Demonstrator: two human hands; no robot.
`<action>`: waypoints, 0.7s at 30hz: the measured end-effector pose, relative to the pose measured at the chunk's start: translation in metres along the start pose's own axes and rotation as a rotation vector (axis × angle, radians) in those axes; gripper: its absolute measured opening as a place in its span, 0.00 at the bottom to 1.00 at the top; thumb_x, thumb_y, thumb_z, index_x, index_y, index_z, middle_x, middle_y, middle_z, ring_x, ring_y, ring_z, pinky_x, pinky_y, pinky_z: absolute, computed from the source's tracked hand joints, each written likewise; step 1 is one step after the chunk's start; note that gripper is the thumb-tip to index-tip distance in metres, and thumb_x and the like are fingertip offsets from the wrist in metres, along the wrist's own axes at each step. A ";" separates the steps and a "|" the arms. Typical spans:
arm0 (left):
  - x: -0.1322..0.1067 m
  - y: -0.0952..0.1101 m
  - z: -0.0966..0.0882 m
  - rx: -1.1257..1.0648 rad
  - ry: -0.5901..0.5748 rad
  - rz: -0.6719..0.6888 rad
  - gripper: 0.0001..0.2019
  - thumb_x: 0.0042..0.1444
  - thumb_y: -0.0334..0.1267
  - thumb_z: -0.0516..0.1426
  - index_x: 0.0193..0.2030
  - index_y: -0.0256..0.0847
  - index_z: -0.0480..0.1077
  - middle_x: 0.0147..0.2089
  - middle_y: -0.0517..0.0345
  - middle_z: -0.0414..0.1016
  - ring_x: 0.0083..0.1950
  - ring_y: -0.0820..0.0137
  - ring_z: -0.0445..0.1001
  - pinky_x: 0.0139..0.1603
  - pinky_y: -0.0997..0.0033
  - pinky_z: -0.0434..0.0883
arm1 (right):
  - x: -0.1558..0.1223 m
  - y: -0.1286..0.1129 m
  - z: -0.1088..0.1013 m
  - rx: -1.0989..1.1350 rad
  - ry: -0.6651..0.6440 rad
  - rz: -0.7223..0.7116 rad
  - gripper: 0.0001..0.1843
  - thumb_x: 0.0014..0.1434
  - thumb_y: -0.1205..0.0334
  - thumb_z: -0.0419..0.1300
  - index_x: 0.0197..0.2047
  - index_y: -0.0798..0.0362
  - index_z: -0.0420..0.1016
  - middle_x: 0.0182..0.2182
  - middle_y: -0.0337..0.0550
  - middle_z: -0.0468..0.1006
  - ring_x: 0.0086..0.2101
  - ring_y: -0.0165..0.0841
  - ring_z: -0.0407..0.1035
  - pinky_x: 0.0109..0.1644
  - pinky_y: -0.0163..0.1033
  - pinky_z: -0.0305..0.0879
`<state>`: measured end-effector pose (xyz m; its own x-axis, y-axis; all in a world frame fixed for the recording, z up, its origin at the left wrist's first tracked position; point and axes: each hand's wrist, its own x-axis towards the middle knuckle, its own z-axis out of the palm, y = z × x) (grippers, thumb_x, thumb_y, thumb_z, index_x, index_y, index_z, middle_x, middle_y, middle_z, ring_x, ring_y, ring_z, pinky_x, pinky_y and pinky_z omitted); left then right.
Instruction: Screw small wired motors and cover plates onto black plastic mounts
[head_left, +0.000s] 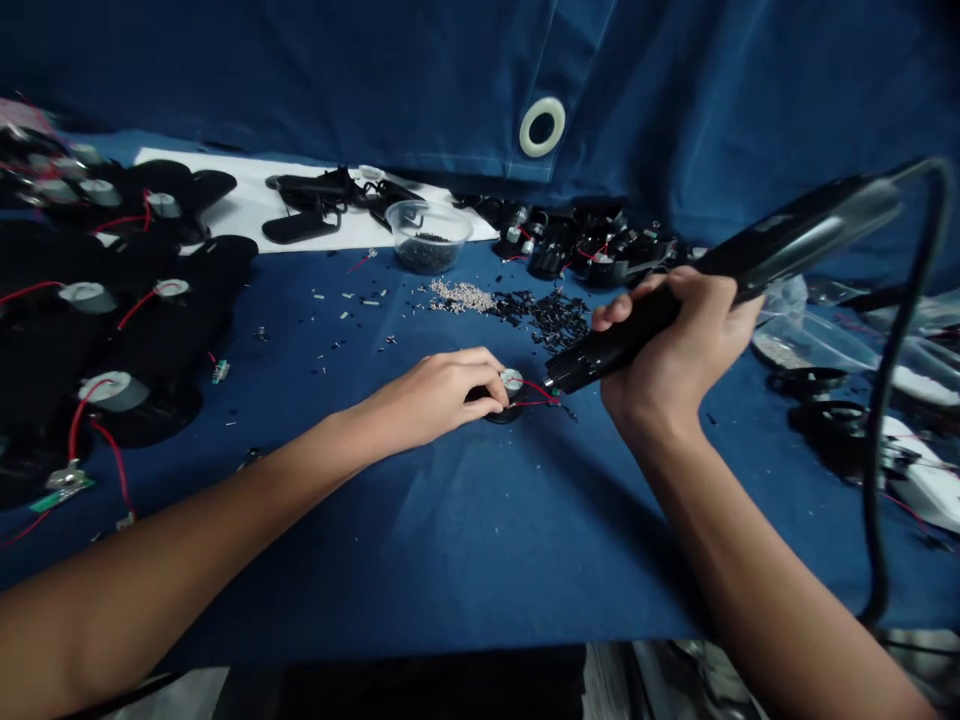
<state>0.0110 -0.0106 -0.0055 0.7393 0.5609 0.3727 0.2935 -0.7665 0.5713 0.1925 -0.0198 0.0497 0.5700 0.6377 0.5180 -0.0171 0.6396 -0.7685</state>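
Note:
My right hand [679,345] is wrapped round a black corded electric screwdriver [795,235], tilted so that its tip points down and left. Its bit reaches close to a small round motor [511,381] with red wires; whether it touches anything there I cannot tell. With fingers and thumb pinched, my left hand [450,395] grips the motor's left side. The motor sits on a dark base, mostly hidden by the fingers. Red wires run from the motor to the right, under the screwdriver's tip.
Behind the hands lie silver screws [461,296], small black pieces [551,315] and a clear plastic tub [429,235]. Black housings with motors [112,390] crowd the left. Plastic bags [817,340] and black parts lie right, near the hanging power cord [889,400]. A blue curtain [375,80] hangs behind.

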 end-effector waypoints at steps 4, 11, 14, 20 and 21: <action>0.001 0.000 0.000 0.010 -0.007 -0.033 0.05 0.59 0.32 0.57 0.36 0.41 0.75 0.48 0.59 0.73 0.48 0.71 0.73 0.50 0.71 0.68 | -0.004 0.003 0.001 -0.054 -0.009 -0.088 0.10 0.53 0.66 0.49 0.35 0.47 0.48 0.20 0.26 0.61 0.15 0.25 0.59 0.17 0.32 0.59; 0.001 -0.002 0.002 0.016 0.012 -0.002 0.05 0.59 0.33 0.56 0.35 0.41 0.74 0.46 0.59 0.73 0.49 0.70 0.73 0.51 0.71 0.67 | -0.008 0.010 0.004 -0.075 -0.015 -0.153 0.10 0.53 0.67 0.48 0.35 0.47 0.47 0.20 0.25 0.60 0.14 0.24 0.59 0.17 0.31 0.58; 0.001 -0.002 0.002 0.023 0.015 0.001 0.05 0.59 0.33 0.56 0.35 0.41 0.74 0.46 0.59 0.73 0.49 0.70 0.72 0.51 0.71 0.67 | -0.007 0.012 0.002 -0.062 -0.029 -0.182 0.11 0.54 0.69 0.48 0.36 0.47 0.47 0.20 0.26 0.61 0.14 0.24 0.59 0.17 0.31 0.57; 0.001 -0.003 0.002 0.029 -0.004 0.000 0.04 0.59 0.33 0.56 0.37 0.41 0.74 0.46 0.58 0.72 0.49 0.70 0.72 0.50 0.71 0.67 | -0.010 0.010 0.006 -0.060 -0.112 -0.299 0.15 0.53 0.70 0.47 0.42 0.46 0.48 0.20 0.24 0.61 0.13 0.24 0.60 0.17 0.30 0.57; 0.001 -0.004 0.002 0.028 -0.007 0.002 0.05 0.59 0.33 0.56 0.37 0.41 0.74 0.47 0.58 0.72 0.48 0.70 0.72 0.50 0.72 0.67 | -0.012 0.010 0.008 -0.047 -0.122 -0.340 0.18 0.53 0.71 0.47 0.45 0.46 0.48 0.19 0.23 0.61 0.13 0.24 0.59 0.17 0.30 0.56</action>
<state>0.0117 -0.0080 -0.0086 0.7440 0.5575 0.3685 0.3092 -0.7760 0.5497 0.1785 -0.0178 0.0392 0.4346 0.4399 0.7859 0.1962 0.8054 -0.5593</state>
